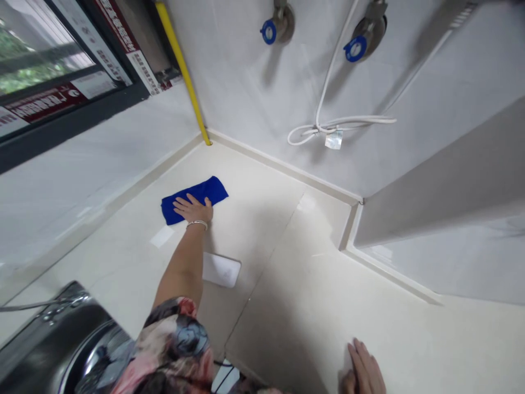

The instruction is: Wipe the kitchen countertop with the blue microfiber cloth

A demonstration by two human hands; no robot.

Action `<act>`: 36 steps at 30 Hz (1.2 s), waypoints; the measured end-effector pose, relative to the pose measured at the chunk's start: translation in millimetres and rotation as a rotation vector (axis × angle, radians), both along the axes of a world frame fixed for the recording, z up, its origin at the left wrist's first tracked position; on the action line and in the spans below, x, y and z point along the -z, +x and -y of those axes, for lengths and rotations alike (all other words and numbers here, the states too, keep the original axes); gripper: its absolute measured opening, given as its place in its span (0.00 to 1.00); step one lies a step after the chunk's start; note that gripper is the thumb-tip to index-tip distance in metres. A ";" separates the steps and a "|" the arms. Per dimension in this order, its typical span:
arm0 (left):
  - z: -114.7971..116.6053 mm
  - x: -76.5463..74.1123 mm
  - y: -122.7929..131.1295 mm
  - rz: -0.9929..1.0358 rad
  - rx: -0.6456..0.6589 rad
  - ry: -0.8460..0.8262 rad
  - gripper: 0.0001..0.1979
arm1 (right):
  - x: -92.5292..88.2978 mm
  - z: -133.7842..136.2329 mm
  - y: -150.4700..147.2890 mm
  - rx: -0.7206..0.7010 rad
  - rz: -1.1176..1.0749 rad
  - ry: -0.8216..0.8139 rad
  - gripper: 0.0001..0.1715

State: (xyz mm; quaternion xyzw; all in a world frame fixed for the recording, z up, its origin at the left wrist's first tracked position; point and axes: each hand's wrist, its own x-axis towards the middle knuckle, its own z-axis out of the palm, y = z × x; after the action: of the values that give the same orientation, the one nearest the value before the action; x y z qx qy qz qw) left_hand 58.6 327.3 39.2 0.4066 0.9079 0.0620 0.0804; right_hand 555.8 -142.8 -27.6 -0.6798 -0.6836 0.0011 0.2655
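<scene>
A thin, silvery bangle (197, 222) rings the left wrist (194, 230), between eight and nine o'clock; at seven, a loose short sleeve (174, 342) bears blotchy floral patches of pink, red, blue-grey, cream and black.

Light: bright, cool; daylight at the window (43, 35), upper left. Shadows: soft, below the blue-handled valves (269, 32) on the wall (241, 98); one broad and grey across the desk (279, 328). Glare: pale patches on the desk, sharp glints on the steel sink (41, 355). Blur: greenery (16, 76) outside, smeared to my eye. Distortion: wide-angle stretch and lean toward the edges.
</scene>
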 end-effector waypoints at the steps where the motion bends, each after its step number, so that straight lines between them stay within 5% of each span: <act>1: 5.1 -1.3 8.0 -0.002 -0.001 -0.034 0.48 | 3.5 1.0 3.9 -0.021 0.009 0.005 0.35; 9: 39.3 1.4 88.1 0.044 -0.013 0.004 0.47 | 14.0 1.8 12.3 -0.093 0.105 0.027 0.39; 20: 74.9 1.5 192.6 -0.013 0.264 -0.076 0.44 | 0.1 -7.2 -4.0 -0.056 0.036 0.035 0.32; 28: 106.0 19.3 228.5 -0.001 0.497 0.005 0.43 | 3.2 -7.4 -0.9 -0.083 0.020 0.019 0.35; 36: 138.5 18.5 246.6 0.012 0.589 -0.009 0.44 | -1.0 -10.6 -3.3 -0.085 -0.034 0.035 0.35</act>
State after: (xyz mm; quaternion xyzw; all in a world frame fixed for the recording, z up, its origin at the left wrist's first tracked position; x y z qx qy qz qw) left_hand 305.3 188.7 20.7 0.6519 0.7506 0.0345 0.1020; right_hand 552.5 -132.2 -26.6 -0.6451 -0.7073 0.0118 0.2886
